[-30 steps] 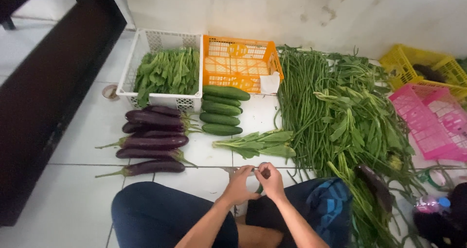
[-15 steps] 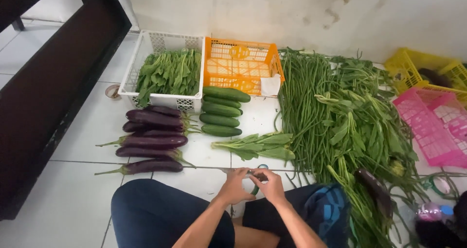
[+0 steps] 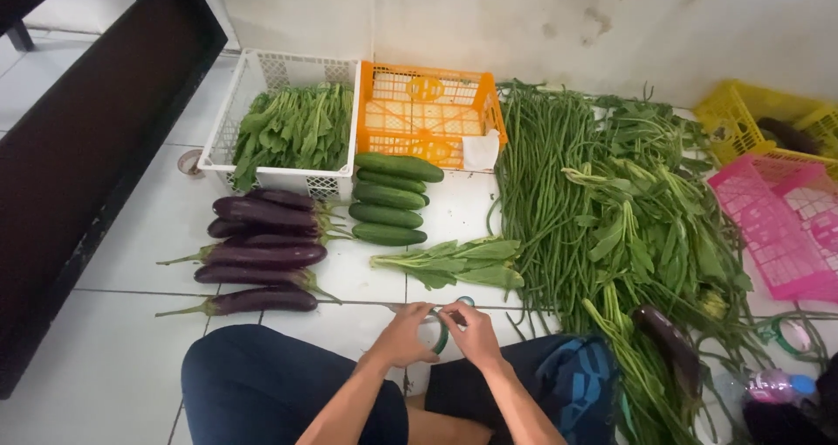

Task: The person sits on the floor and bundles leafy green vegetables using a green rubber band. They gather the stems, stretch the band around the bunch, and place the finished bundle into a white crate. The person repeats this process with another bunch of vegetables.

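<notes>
Both hands meet low in the view, just above my knees. My left hand [image 3: 403, 334] and my right hand [image 3: 473, 332] together grip a small roll of clear tape with a green core [image 3: 439, 333]. A strip of tape seems to run from the roll toward the left fingers. Just beyond the hands, a bundle of leafy greens [image 3: 458, 262] lies on the white tile floor.
Several purple eggplants [image 3: 262, 257] and several cucumbers [image 3: 390, 199] lie on the floor. Behind them stand a white basket of greens [image 3: 229, 122] and an orange crate [image 3: 425, 113]. Long beans [image 3: 543, 183] and leafy stems pile up right, near pink [image 3: 777, 227] and yellow [image 3: 742, 117] crates.
The hands stay together on the tape roll with small finger shifts. The view has tilted slightly, so the hands sit a little higher in the frame.
</notes>
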